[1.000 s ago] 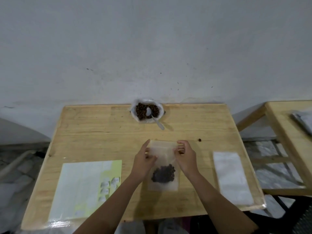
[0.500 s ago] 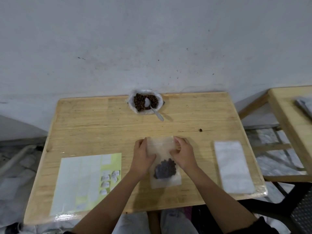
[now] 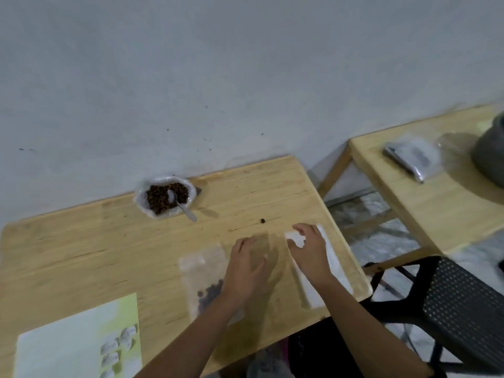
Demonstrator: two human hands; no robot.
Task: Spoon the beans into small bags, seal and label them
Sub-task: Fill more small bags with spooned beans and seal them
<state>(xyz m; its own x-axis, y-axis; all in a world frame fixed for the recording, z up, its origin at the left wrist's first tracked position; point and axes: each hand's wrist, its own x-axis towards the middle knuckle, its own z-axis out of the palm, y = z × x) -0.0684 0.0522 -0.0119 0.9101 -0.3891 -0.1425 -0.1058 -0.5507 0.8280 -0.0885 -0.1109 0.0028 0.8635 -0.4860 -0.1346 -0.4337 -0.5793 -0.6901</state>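
A clear small bag [image 3: 203, 271] with dark beans in its near end lies flat on the wooden table [image 3: 81, 257]. My left hand [image 3: 245, 266] hovers just right of it with relaxed fingers, holding nothing; its wrist covers the bag's near right corner. My right hand [image 3: 309, 255] rests on the far end of a white stack of empty bags [image 3: 334, 263], fingers bent down onto it, thumb spread apart. The bowl of beans [image 3: 163, 197] stands at the table's far edge with a spoon [image 3: 184, 210] leaning in it. A label sheet [image 3: 79, 342] lies at the near left.
One stray bean [image 3: 262, 220] lies on the table beyond my hands. A second wooden table [image 3: 425, 203] stands to the right with a plastic packet [image 3: 411, 156] and a grey pot [image 3: 491, 156]. A black chair [image 3: 461, 309] is at the near right.
Both hands have let go of the filled bag and moved right; the right one now lies on the stack of empty bags. The view has swung to the right.
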